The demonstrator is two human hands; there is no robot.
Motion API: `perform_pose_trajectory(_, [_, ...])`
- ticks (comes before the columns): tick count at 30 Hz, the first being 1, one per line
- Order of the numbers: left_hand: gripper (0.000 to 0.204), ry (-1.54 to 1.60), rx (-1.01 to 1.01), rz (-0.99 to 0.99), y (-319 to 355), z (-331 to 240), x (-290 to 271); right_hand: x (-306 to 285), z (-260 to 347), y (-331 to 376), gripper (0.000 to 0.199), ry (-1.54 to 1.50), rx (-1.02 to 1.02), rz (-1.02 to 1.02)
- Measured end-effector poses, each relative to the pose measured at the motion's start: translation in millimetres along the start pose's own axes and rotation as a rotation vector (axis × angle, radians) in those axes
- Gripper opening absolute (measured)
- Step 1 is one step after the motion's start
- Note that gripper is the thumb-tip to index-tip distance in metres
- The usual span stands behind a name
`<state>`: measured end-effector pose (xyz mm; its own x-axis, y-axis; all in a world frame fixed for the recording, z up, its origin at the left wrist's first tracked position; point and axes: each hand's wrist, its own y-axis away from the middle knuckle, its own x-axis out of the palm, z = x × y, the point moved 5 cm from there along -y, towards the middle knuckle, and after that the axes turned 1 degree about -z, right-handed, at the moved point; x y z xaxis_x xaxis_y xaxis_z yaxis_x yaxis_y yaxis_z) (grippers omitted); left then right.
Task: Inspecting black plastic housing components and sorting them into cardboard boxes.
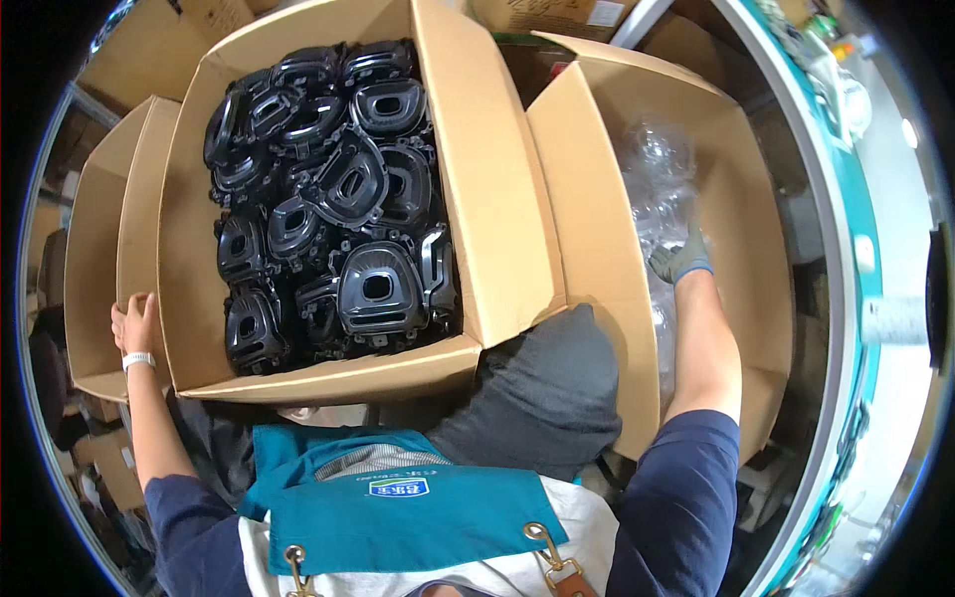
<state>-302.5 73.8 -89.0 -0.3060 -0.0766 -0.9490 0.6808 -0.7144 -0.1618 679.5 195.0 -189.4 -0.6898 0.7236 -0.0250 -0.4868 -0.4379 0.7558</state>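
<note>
My left hand (137,323) is bare, with a white band at the wrist. Its fingers curl over the edge of a cardboard flap (147,214) left of the big carton. Inside the right-hand carton (741,199), my right hand (682,261) wears a grey glove. Its fingers close against crumpled clear plastic (662,184), partly hiding what they hold. The big open carton (512,199) between my arms is filled with black molded plastic housings (380,289), each with a central opening. Neither hand touches the housings.
Another open carton (95,259) stands at the far left. More cardboard boxes (552,15) lie behind. A pale metal rail (826,199) curves along the right, beside a teal-edged surface (865,239). My knee (542,388) sits between the two nearer cartons.
</note>
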Motion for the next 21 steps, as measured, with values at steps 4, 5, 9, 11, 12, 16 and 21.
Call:
perform_pose_trajectory(4, [0.048, -0.037, -0.110, -0.023, 6, -6, 7, 13, -21, -48, 0.109, -0.038, 0.104, 0.152])
perform_pose_trajectory(5, [0.048, -0.044, -0.106, -0.022, 5, -10, 11, 21, -23, -59, 0.100, -0.064, 0.071, 0.352])
perform_pose_trajectory(9, [0.046, -0.092, -0.172, 0.006, -11, 18, 31, 41, -20, -89, 0.083, 0.222, -0.126, 0.141])
perform_pose_trajectory(11, [0.046, -0.036, -0.171, 0.035, -17, 60, 34, 85, -16, -68, 0.089, 0.469, -0.148, -0.005])
perform_pose_trajectory(12, [0.045, -0.063, -0.189, 0.058, -20, 62, 36, 87, -13, -82, 0.089, 0.465, -0.139, -0.014])
perform_pose_trajectory(16, [0.044, -0.142, -0.220, -0.011, -25, 9, 40, 37, 0, -181, 0.070, 0.430, -0.212, -0.002])
perform_pose_trajectory(21, [0.045, -0.177, -0.284, -0.038, -17, 42, 26, 66, -28, -147, 0.060, 0.133, -0.386, 0.127])
